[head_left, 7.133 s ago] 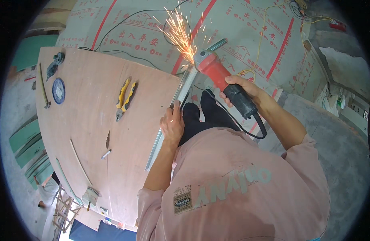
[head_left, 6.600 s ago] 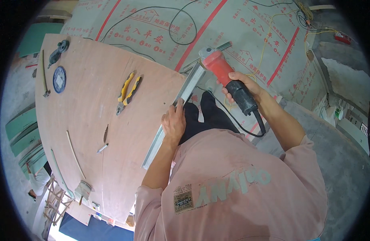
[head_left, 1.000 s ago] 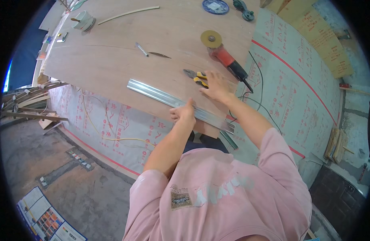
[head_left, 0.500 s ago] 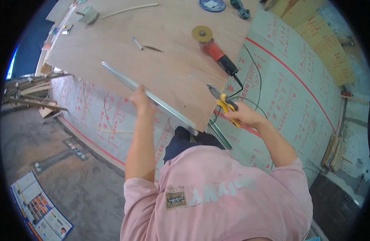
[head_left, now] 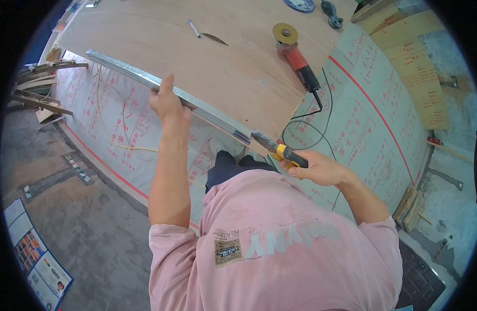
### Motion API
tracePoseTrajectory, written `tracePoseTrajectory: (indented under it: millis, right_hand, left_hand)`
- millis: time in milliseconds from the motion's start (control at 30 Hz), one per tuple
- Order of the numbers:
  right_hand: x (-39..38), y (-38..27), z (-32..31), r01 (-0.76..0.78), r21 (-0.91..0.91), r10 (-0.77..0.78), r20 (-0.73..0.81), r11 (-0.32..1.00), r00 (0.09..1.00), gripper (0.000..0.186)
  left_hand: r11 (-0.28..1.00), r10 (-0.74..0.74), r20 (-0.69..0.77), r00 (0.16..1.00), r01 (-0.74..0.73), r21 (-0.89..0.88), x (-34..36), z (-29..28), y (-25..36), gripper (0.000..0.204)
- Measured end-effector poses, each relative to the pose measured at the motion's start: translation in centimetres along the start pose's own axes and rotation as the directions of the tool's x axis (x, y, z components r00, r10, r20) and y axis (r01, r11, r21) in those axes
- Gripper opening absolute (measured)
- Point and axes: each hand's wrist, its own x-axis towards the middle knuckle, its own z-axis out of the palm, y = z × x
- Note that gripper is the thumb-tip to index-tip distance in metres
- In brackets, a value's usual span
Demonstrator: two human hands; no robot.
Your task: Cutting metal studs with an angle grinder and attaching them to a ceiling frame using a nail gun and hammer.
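A long silver metal channel [head_left: 212, 112] lies slantwise along the near edge of the plywood board [head_left: 238, 67]. My left hand [head_left: 169, 103] is closed around its middle, with the thumb over the top. My right hand [head_left: 324, 168] grips pliers [head_left: 285, 152] with yellow and black handles. Their jaws are right by the channel's near right end; whether they touch the metal I cannot make out.
On the board lie an angle grinder [head_left: 300, 65] with a tan disc, a small white tube [head_left: 193, 28], and a dark serrated strip [head_left: 215, 39]. The grinder's cable [head_left: 329, 132] loops over the printed floor covering [head_left: 363, 124]. Timber scraps [head_left: 47, 90] are stacked at left.
My left hand has shifted the channel to the left and tilted its face. The pliers have moved left and down, from beside the board to the channel's right end.
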Motion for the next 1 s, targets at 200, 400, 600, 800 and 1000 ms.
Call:
tracePoseTrajectory:
  millis: [200,400,600,800,1000]
  right_hand:
    - [1.9,-1.5,1.8,0.112,-0.171,-0.114,-0.001,0.979,0.993,0.03]
    - [3.0,-2.1,3.2,0.061,-0.122,-0.061,0.011,0.991,0.998,0.034]
    - [3.6,-2.8,4.0,0.046,-0.151,-0.046,0.006,0.987,0.999,0.037]
    - [3.7,-3.3,4.8,0.02,-0.13,-0.023,-0.018,0.991,1.0,0.039]
    - [3.9,-3.1,5.1,-0.006,-0.147,0.004,-0.016,0.989,1.0,0.038]
  left_hand:
    - [0.999,-0.022,-0.055,0.998,0.025,0.046,0.4,-2.4,0.6,0.045]
    - [1.0,-0.02,-0.081,0.997,0.02,0.0,0.9,-4.1,1.6,0.045]
    - [1.0,-0.007,-0.078,0.997,0.006,-0.004,2.4,-5.8,1.5,0.044]
    - [0.999,-0.028,-0.078,0.997,0.027,-0.021,1.9,-6.0,2.1,0.044]
    - [0.998,-0.026,-0.081,0.996,0.03,0.049,1.6,-6.6,2.6,0.04]
